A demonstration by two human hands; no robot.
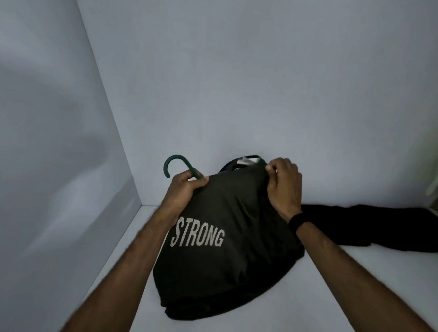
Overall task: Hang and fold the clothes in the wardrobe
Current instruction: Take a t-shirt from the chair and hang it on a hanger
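White shelf (360,297) bears black "STRONG" shirt (225,259) on green hanger (177,162).

A home wardrobe's inside: plain white walls (222,60), white shelf (333,295), clothes, a hanger (175,163).

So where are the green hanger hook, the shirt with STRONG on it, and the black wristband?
Hanger hook (172,161), head view, on the curved green top.
Shirt (224,272), head view, on the dark cloth below the lettering.
Wristband (295,221), head view, on the band at the right wrist.
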